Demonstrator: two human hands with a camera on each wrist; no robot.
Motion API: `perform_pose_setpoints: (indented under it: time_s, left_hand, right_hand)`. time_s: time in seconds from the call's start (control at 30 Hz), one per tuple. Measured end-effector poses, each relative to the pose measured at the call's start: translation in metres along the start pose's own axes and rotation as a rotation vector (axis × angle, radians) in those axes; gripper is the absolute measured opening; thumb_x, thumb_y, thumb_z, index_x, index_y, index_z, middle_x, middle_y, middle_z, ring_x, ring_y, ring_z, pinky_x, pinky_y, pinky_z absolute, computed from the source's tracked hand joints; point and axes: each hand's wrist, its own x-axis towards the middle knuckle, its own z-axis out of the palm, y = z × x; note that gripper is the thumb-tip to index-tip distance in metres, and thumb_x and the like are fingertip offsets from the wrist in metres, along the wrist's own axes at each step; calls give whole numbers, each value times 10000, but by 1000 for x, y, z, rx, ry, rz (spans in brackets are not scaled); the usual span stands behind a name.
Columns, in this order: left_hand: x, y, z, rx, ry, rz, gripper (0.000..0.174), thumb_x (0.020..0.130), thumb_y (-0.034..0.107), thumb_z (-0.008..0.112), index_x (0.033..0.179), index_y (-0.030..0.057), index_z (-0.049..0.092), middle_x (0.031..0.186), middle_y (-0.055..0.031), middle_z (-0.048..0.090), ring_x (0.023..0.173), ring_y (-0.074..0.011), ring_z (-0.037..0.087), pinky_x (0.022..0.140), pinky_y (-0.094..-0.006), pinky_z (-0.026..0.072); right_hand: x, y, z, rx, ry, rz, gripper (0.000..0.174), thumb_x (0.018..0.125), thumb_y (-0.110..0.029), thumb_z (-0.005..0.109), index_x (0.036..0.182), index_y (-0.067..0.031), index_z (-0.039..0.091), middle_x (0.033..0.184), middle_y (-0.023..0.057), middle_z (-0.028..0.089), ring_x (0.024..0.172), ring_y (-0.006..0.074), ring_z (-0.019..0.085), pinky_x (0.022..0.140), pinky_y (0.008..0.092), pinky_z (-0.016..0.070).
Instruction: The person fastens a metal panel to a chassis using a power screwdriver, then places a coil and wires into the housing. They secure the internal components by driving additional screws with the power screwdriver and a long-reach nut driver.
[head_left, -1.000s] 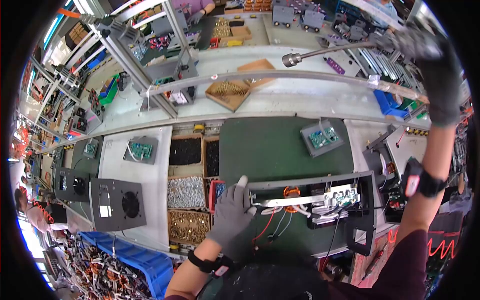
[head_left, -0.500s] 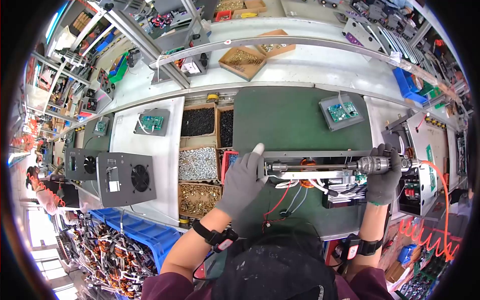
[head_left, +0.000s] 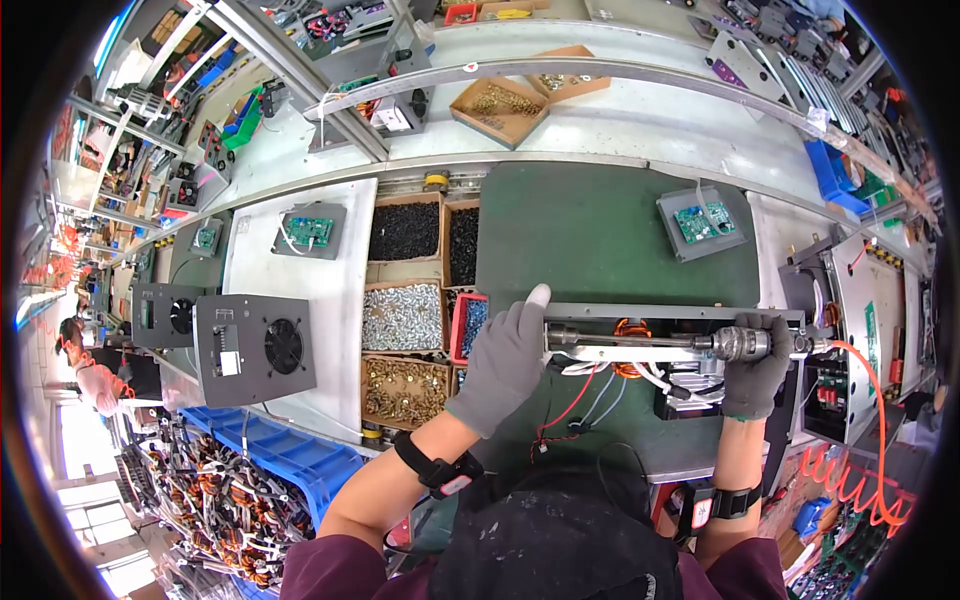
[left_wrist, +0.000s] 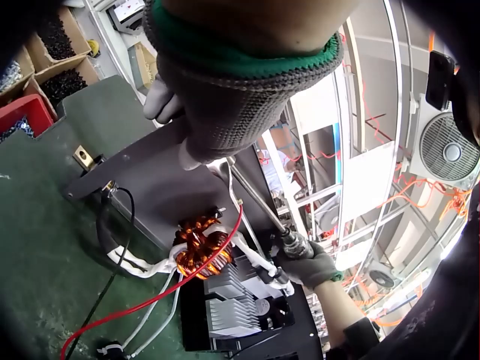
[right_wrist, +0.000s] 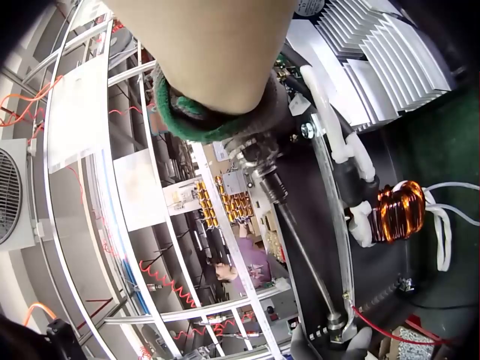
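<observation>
A gloved left hand [head_left: 495, 365] grips the left end of a dark metal chassis [head_left: 670, 311], its thumb on the inner side close to the socket [right_wrist: 335, 322]. The gloved right hand [head_left: 755, 375] holds an air driver [head_left: 738, 344] by its silver body. The driver's long shaft [left_wrist: 256, 196] lies nearly level along the chassis, its socket at the left end of a flat metal bar [head_left: 640, 354]. Below the shaft sit a copper-wound coil [left_wrist: 201, 251] and finned heat sinks [left_wrist: 232, 311]. A red wire [left_wrist: 150, 300] hangs out over the green mat.
Boxes of silver screws [head_left: 400, 316], brass fasteners [head_left: 405, 390] and black screws [head_left: 405, 230] stand left of the mat [head_left: 600, 235]. A circuit board [head_left: 703, 222] lies behind the chassis. Fan-fitted panels [head_left: 255, 345] stand farther left. An orange hose [head_left: 882, 410] trails from the driver at right.
The right hand has come down from the raised upper right, bringing the driver level along the chassis with its socket by the left hand. The left hand keeps its place at the chassis end.
</observation>
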Motion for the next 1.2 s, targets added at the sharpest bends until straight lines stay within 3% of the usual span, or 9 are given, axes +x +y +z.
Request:
perform_pose_setpoints:
  time_s: [0.4,0.57,0.77,0.83,0.9,0.97,1.03,1.1,1.2]
  left_hand:
    - [-2,-5,3,47,7,21,792,663,45,716,1362,-5,348,924,-142,519,817,-328,546,716,-413,455]
    - [-5,-4,-4,48,-27,6,770,694,108,710,1365,-3,350,949,-153,534,854,-339,561,723,-422,461]
    - [-2,-3,-8,44,-12,36,768,681,173,734,1341,3,380,923,-157,547,824,-352,572,695,-437,473]
    - [-1,-1,-10,58,22,65,778,670,178,745,1337,2,385,916,-158,546,815,-352,571,693,-438,471]
    - [-2,4,-19,73,-81,-12,677,723,166,705,1318,20,417,960,-114,571,869,-297,592,746,-408,477]
    - [-4,1,-18,93,-97,-37,713,706,189,719,1330,40,408,993,-109,567,886,-295,593,765,-411,477]
    - [-5,-4,-12,70,-92,-19,722,704,195,713,1342,60,402,1003,-106,567,891,-293,594,765,-411,481]
    - [-5,-6,-8,71,-114,-54,731,703,196,707,1353,74,396,1008,-103,569,888,-292,595,758,-409,485]
    - [-6,-7,-11,75,-114,-21,723,708,193,697,1354,72,396,1005,-103,569,872,-289,596,744,-413,486]
  right_hand:
    - [-2,-3,7,80,-10,57,172,920,-185,558,834,-36,553,759,60,553,747,201,556,764,374,510]
    - [-12,-58,93,-156,-25,-23,157,930,-226,575,948,-76,617,852,60,643,799,190,642,763,382,534]
    - [21,-143,288,-601,-530,-343,225,899,-257,628,1036,-79,622,803,25,613,730,126,614,645,263,506]
    - [45,-143,344,-771,-513,-414,298,856,-297,674,1035,-66,619,810,35,605,748,135,602,656,267,489]
    - [89,-130,387,-892,-493,-861,372,825,-349,697,1020,-45,613,808,43,607,811,184,614,712,327,504]
    - [134,-121,421,-1110,-437,-1048,463,777,-372,737,1047,-21,605,910,96,615,876,276,619,776,401,500]
    - [134,-100,440,-1488,-73,-1285,451,767,-423,754,969,-40,629,909,125,644,853,261,628,749,368,484]
    - [132,-85,443,-1639,-30,-1288,629,765,-572,671,1115,-55,594,1095,249,592,1044,413,583,881,476,451]
    - [139,-71,423,-1728,-7,-1211,695,775,-601,638,1189,-50,551,1210,229,540,1098,394,560,911,451,454]
